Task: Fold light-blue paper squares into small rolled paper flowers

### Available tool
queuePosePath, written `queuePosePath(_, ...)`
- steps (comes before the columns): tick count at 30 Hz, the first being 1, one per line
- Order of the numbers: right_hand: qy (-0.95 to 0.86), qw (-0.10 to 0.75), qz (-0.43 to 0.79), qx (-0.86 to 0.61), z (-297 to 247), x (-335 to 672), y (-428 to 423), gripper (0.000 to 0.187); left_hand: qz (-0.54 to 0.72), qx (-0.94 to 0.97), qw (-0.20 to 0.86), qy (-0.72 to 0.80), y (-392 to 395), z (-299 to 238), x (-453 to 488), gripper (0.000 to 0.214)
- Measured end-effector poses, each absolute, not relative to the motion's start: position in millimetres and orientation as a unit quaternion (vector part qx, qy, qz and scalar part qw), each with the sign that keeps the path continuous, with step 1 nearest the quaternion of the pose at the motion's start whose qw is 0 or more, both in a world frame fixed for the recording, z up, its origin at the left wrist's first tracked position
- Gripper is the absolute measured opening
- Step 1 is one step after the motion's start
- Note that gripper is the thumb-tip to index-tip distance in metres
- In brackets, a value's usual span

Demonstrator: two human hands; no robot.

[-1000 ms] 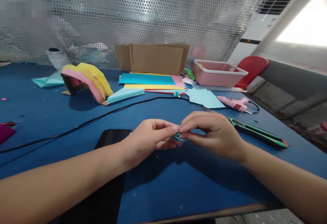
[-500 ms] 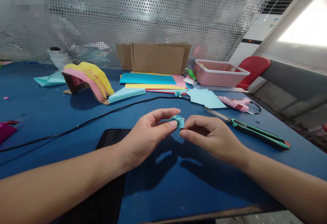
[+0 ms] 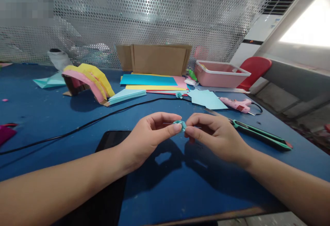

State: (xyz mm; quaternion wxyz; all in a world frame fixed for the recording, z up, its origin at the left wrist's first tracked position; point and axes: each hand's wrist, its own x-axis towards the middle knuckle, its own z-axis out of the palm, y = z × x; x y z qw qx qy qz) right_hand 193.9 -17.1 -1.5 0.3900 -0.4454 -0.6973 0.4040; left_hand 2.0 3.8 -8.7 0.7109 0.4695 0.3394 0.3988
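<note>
Above the table (image 3: 160, 203), left hand (image 3: 147, 136) pinches folded paper (image 3: 183, 125); right hand (image 3: 218, 133) curls alongside.

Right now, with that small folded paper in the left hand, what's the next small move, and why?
I'd probably pinch and crease its right edge with the right hand: the left hand holds the folded light-blue paper steady, and the right hand's fingertips sit at that edge, though contact is unclear.

Small light-blue paper piece (image 3: 183, 125): folded, creased, compact, several facets visible. Held raised above the blue tabletop (image 3: 154, 205), pinched in the left hand (image 3: 152, 133), its outer edge at the right hand's (image 3: 219, 135) fingertips. Underside hidden.
</note>
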Motion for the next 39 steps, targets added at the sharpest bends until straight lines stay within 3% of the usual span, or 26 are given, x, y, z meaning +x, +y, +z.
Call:
queuePosePath(7, -0.718, 0.384, 0.375, -0.443, -3.3, 190.6, -20.0, 0.015, 0.388, 0.485, 0.710, 0.331, 2.8, -9.1, 0.3, 0.019)
queuePosePath(19, -0.831, 0.395, 0.163, -0.356, -6.9, 195.6, -14.2, 0.006, 0.366, 0.425, 0.748, 0.355, 2.8, -9.8, 1.2, 0.020)
queuePosePath(26, -0.873, 0.424, 0.071, -0.229, -8.3, 201.9, -10.3, 0.019, 0.331, 0.399, 0.790, 0.326, 0.6, -5.7, 1.1, 0.013)
queuePosePath(34, -0.887, 0.415, 0.059, -0.192, -7.0, 201.7, -12.6, 0.018, 0.302, 0.379, 0.808, 0.334, 1.1, -7.1, 3.5, 0.016)
queuePosePath(39, -0.877, 0.394, 0.137, -0.236, -3.3, 199.5, -11.3, 0.012, 0.297, 0.382, 0.799, 0.357, 2.2, -8.3, 2.3, 0.023)
